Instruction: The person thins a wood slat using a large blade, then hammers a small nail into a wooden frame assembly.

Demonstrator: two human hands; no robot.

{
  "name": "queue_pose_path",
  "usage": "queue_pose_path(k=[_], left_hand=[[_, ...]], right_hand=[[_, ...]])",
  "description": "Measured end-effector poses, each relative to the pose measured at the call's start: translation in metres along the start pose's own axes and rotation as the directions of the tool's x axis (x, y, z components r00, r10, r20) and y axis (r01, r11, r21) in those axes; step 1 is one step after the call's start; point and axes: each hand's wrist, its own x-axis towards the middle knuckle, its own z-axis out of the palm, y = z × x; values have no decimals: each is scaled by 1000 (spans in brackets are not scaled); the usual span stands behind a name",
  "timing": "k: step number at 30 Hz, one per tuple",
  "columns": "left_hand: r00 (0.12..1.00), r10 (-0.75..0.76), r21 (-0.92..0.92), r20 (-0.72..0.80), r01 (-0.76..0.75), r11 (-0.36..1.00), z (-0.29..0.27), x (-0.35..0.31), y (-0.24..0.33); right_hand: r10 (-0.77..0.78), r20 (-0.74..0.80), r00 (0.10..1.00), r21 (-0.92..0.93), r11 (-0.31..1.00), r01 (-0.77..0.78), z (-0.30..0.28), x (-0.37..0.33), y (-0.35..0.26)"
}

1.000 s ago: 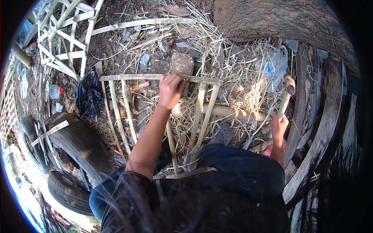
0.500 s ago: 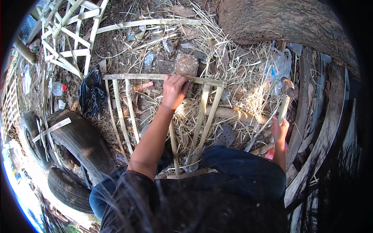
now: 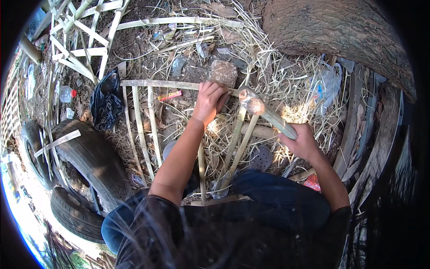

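Observation:
My left hand [image 3: 208, 103] is closed around a long flat bamboo strip [image 3: 168, 84] that lies crosswise in front of me. Several thinner bamboo slats [image 3: 152, 121] run from this strip back toward my legs, forming a frame. In my right hand [image 3: 303, 141] is the handle of a rough wooden mallet [image 3: 274, 117]. Its knobby head is over the right part of the strip, just right of my left fingers, and hides the joint there. Whether it touches the strip I cannot tell. A brownish block [image 3: 224, 73] sits just beyond the strip.
A thick tree trunk [image 3: 336, 27] lies across the far right. Old tyres [image 3: 92, 157] stand at left, near a black plastic bag [image 3: 106, 101]. A woven bamboo lattice [image 3: 85, 45] is at far left. Bamboo shavings [image 3: 286, 80] and litter cover the ground; boards [image 3: 374, 143] edge the right.
My right hand has swung the mallet leftward from the right side to the strip's right part. My left hand keeps its grip on the strip. The view has shifted slightly.

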Motion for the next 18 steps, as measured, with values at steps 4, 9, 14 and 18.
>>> queue_pose_path(k=[4, 9, 14, 18], left_hand=[[1000, 6, -4, 22, -6, 1000, -2, -1, -3], [1000, -10, -54, -19, 9, 998, 4, -3, -6], [999, -25, -67, -27, 23, 997, 4, -5, -6], [999, -27, -78, -31, 25, 997, 4, -5, -7]], right_hand=[[-46, 65, 997, -27, 999, 47, 11, 17, -13], [29, 79, 996, 41, 999, -32, 27, 28, -6], [101, 81, 992, 82, 991, -107, 31, 30, 0], [27, 23, 999, 47, 999, -28, 36, 29, 10]])
